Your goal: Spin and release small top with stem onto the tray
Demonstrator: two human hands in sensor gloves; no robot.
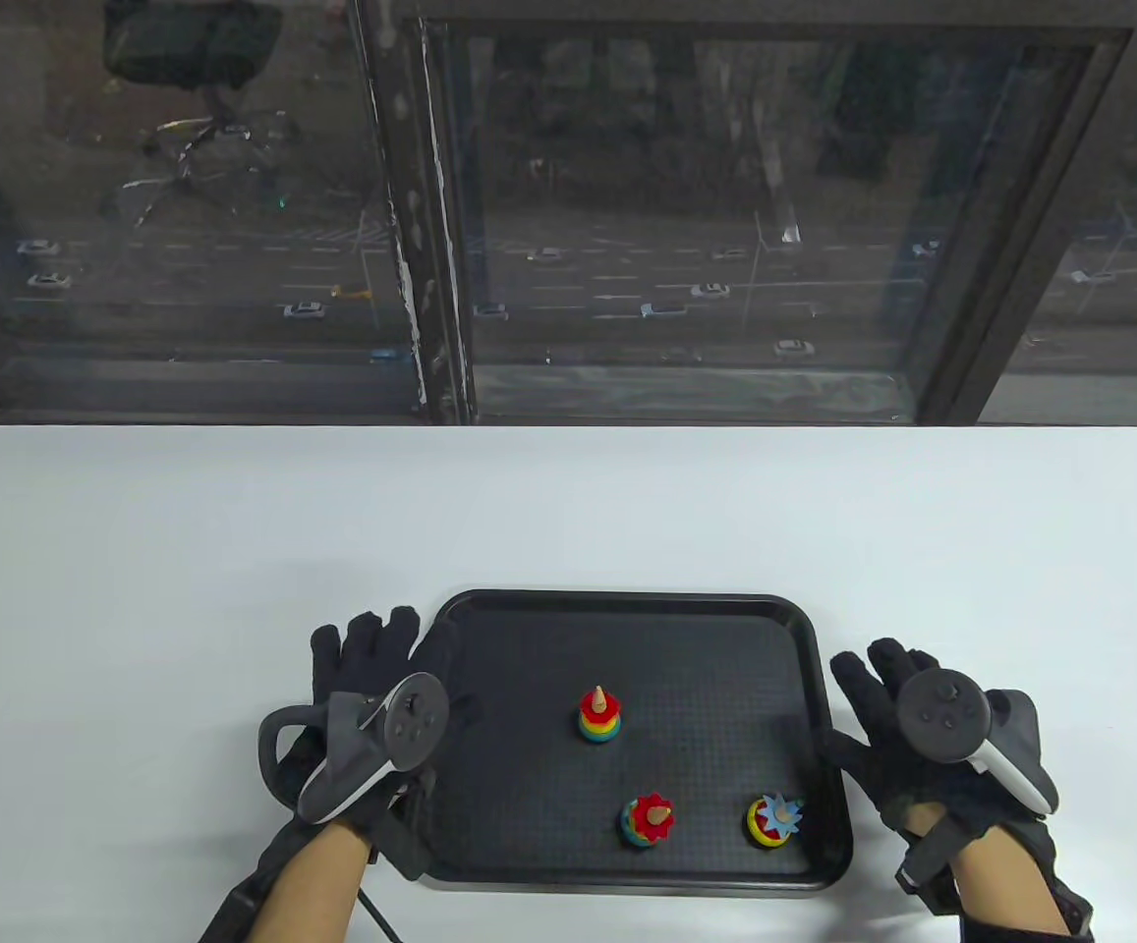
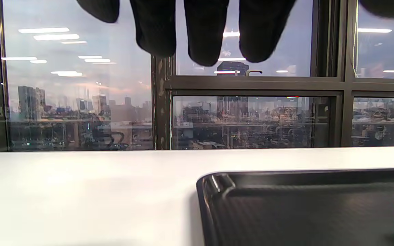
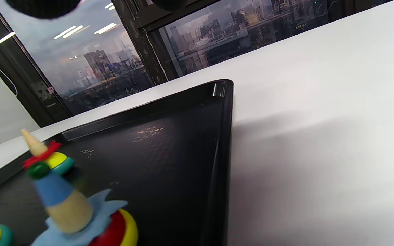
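Three small colourful tops lie on the black tray (image 1: 814, 678). One with a red collar and a wooden stem (image 1: 599, 715) sits near the middle. A red-star top (image 1: 647, 820) and a blue-star top (image 1: 774, 817) lie near the front edge. My left hand (image 1: 367, 653) rests flat on the table by the tray's left rim, fingers (image 2: 204, 30) straight, holding nothing. My right hand (image 1: 878, 683) lies spread just right of the tray, also empty. In the right wrist view the blue-star top (image 3: 67, 208) leans close by, with the middle top (image 3: 43, 153) behind it.
The white table (image 1: 136, 550) runs to a far edge below a dark window (image 1: 686, 216). The tray's raised rim (image 3: 224, 143) stands between each hand and the tops. The tray's near left corner (image 2: 214, 184) shows in the left wrist view.
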